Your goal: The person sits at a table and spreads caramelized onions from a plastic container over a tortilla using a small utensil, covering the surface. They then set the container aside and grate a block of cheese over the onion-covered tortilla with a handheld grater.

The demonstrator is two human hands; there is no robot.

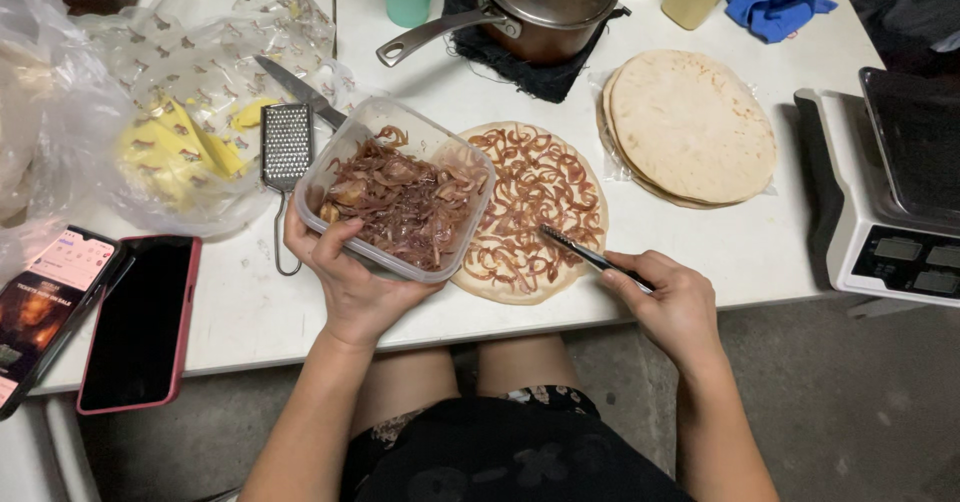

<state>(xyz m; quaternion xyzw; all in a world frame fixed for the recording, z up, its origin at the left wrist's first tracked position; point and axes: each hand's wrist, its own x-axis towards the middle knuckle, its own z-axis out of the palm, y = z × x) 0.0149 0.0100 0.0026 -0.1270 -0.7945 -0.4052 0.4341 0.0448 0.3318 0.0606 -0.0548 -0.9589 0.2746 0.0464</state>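
While the clear plastic tub (405, 197) of cooked brown onions (400, 202) is held up off the worktop (730, 247), a fork (590, 255) is kept low over a flat round bread (535, 212). The tub is gripped by the left hand (345, 282) from below and from its near side. The thumb is hooked over the near rim, and the other fingers are wrapped under the bottom. The left arm comes up from the lap, with the wrist bent back a little. The tub is tilted toward the bread, and its far corner hangs over the bread's left edge.

The fork is held by the right hand (670, 302), with the fingers closed tight around the dark handle. The hand is turned so its back faces up, and it sits at the near edge of the worktop. The fork's tip is pointed to the left and lies over the near right part of the bread. The bread is covered with onion strips laid in curls.

A stack of plain flat breads (690, 127) is seen just to the right. A pot with a lid (545, 2) is set behind on a dark cloth. A small grater (286, 147) and a knife (300, 90) lie to the left, near a bag of yellow cheese (185, 147). Two phones (100, 312) are lying at the near left.
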